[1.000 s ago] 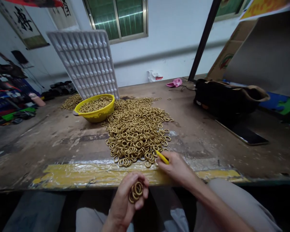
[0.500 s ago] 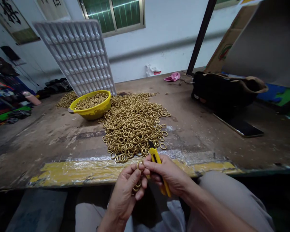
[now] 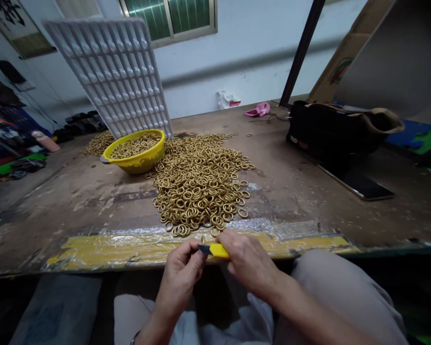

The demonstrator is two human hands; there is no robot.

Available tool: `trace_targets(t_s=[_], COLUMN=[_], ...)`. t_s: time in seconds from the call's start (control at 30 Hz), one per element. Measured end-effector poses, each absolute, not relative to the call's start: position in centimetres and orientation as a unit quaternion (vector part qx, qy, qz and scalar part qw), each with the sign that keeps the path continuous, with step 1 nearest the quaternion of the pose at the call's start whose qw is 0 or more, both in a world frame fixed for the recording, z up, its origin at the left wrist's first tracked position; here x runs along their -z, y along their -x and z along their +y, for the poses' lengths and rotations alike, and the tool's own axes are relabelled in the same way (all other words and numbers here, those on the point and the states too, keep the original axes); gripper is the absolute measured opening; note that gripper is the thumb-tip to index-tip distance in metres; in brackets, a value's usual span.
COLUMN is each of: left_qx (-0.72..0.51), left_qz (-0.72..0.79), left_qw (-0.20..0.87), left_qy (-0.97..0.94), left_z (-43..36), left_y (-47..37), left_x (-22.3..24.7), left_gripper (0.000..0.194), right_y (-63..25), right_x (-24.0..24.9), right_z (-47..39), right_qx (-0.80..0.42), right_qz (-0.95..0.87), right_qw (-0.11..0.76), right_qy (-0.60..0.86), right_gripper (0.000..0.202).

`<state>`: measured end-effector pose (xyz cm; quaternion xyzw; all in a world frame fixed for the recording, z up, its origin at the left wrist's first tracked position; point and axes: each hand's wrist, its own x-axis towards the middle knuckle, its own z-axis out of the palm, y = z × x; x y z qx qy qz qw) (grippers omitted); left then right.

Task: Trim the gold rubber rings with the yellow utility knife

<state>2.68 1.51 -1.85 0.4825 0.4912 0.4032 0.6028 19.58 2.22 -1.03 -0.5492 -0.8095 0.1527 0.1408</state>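
Observation:
My right hand (image 3: 249, 258) is closed round a yellow utility knife (image 3: 219, 250), its dark blade pointing left to my left thumb. A brass-coloured ring (image 3: 202, 239) stands up at the fingertips of my left hand (image 3: 182, 270), which pinches it close to the blade. Whether more rings lie inside my left palm is hidden. Just beyond my hands a large pile of similar rings (image 3: 197, 187) spreads over the table (image 3: 283, 191). More rings fill a yellow basin (image 3: 138, 165) at the pile's left.
A ribbed plastic tray (image 3: 111, 72) stands upright behind the basin. Yellow tape (image 3: 111, 251) runs along the table's front edge. To the right lie a black bag (image 3: 323, 134) and a phone (image 3: 369, 187); a pink item (image 3: 258, 109) lies far back.
The knife has swung from pointing up and away to pointing left, its blade now at my left fingertips. My left hand has shifted slightly left, and the rings seen in its palm are hidden.

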Motion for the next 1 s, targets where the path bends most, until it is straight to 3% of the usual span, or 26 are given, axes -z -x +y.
trace_targets(t_s=[0.13,0.27,0.43,0.6,0.67,0.77,0.87,0.93,1.0], left_qx=[-0.406,-0.386,-0.398,-0.434,-0.433,-0.423,-0.427,-0.431,-0.436], left_qz=[0.451,0.337,0.298,0.325,0.324,0.342,0.419,0.469,0.494], left_qw=[0.56,0.599,0.74,0.763,0.776,0.775,0.714,0.66,0.618], left_qy=[-0.565,-0.615,-0.453,-0.351,-0.324,-0.321,-0.363,-0.397,-0.428], left_z=[0.6,-0.6,0.1,0.7,0.8,1.0,1.2,1.2,1.2], left_y=[-2.5,-2.9,-3.3,-2.6,-2.3,-2.4,-3.3,-4.0,-4.7], left_x=[0.2,-1.4,0.2,1.8,1.9,2.0,2.3,2.7,3.0], left_gripper=[0.019,0.025,0.036,0.016,0.018,0.024,0.024,0.025,0.027], right_y=[-20.3,-22.7,-23.4,-22.8,-22.9,-22.9,-22.1,-21.3,-20.4], right_x=[0.5,-0.1,0.7,1.5,1.4,1.1,0.8,0.7,0.7], right_z=[3.0,4.7,6.5,7.6,7.5,6.8,5.6,4.7,4.0], right_qx=[-0.112,-0.045,-0.016,-0.034,-0.045,-0.185,-0.503,-0.647,-0.708], right_qz=[-0.79,-0.696,-0.684,-0.671,-0.668,-0.66,-0.554,-0.455,-0.397], right_qw=[0.095,0.058,0.055,0.031,0.048,0.174,0.313,0.344,0.36], right_qy=[0.595,0.714,0.727,0.74,0.741,0.707,0.585,0.505,0.459], right_gripper=[0.021,0.017,0.011,0.02,0.017,0.015,0.025,0.029,0.033])
